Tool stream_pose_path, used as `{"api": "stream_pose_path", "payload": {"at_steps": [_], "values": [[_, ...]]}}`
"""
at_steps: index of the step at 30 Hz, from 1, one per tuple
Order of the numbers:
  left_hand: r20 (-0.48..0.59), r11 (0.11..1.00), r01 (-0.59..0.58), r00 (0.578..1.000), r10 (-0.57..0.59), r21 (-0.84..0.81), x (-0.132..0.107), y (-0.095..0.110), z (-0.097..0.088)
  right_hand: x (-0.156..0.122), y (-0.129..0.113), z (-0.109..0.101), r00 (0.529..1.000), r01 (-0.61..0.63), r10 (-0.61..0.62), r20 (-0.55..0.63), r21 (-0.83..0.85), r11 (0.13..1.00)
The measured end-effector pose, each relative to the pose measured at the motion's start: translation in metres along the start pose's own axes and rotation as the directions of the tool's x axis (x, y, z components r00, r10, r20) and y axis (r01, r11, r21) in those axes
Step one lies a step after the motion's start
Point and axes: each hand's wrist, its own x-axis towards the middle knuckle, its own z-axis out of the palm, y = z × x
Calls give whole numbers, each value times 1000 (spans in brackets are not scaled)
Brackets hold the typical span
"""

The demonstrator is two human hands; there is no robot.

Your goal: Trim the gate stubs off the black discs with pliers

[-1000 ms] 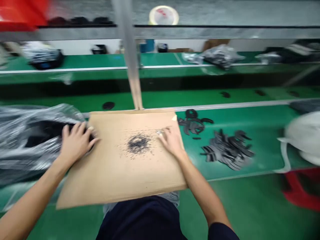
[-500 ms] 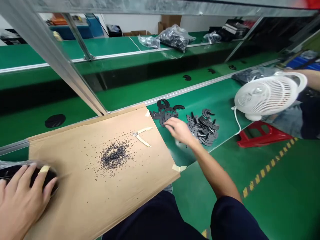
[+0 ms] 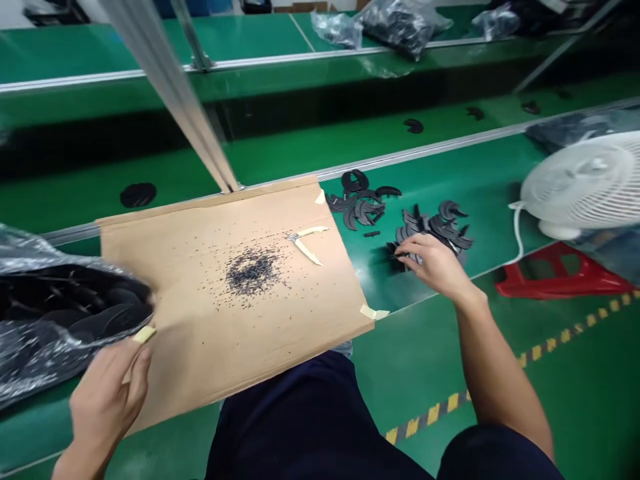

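My right hand [image 3: 434, 264] reaches into a pile of black curved flat parts [image 3: 440, 227] on the green bench, fingers curled on one or more of them. A second small pile of black parts [image 3: 361, 200] lies just left of it. My left hand [image 3: 109, 393] rests at the near left edge of a brown cardboard sheet [image 3: 200, 333], fingers bent, with tape on one fingertip; what it holds is unclear. Beside it lies a clear plastic bag of black parts [image 3: 60, 313]. On the cardboard are a heap of tiny black trimmings [image 3: 253, 270] and small cutters [image 3: 306, 241].
A slanted metal post [image 3: 170, 80] rises behind the cardboard. A white fan [image 3: 585, 183] stands at the right above a red stool [image 3: 560, 277]. Green conveyor lanes run behind, carrying stray black parts [image 3: 138, 194]. More bagged parts [image 3: 395, 20] lie on the far bench.
My right hand left the cardboard, moved right past the cutters and reached the farther pile. My left hand slid back from the bag to the cardboard's near edge. The view swung right.
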Motion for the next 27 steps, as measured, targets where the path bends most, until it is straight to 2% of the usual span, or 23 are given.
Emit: {"api": "stream_pose_path", "payload": {"at_steps": [2,4,7,9,13,17,19,21,23,25,27], "values": [[10,990,-97,995,97,102,5,4,1,4,-2,-5,999,18,-15,-47,51,999],[65,982,-154,987,148,107,8,9,-1,8,-4,-7,993,42,-35,-116,56,998],[130,987,-138,984,126,84,10,12,-1,19,-10,-7,973,100,-100,-209,-9,995],[113,990,-81,991,67,119,11,11,3,37,-21,-7,965,134,-148,-218,-80,988],[75,994,-48,996,41,100,23,17,15,105,-71,-8,984,129,-156,-88,-257,958],[236,984,-159,962,136,82,44,36,21,186,-126,-1,980,184,-141,137,-387,903],[290,975,-184,946,142,124,53,36,18,215,-143,7,969,214,-139,206,-409,887],[279,959,-150,957,80,240,60,24,9,234,-150,16,960,245,-162,229,-401,883],[256,918,-72,966,-32,389,68,6,-2,245,-150,22,961,241,-162,224,-386,890],[257,866,9,953,-159,500,78,-13,-11,250,-144,25,971,204,-143,191,-352,914],[299,836,52,920,-253,546,91,-28,-14,250,-135,24,985,168,-149,92,-259,951]]}}
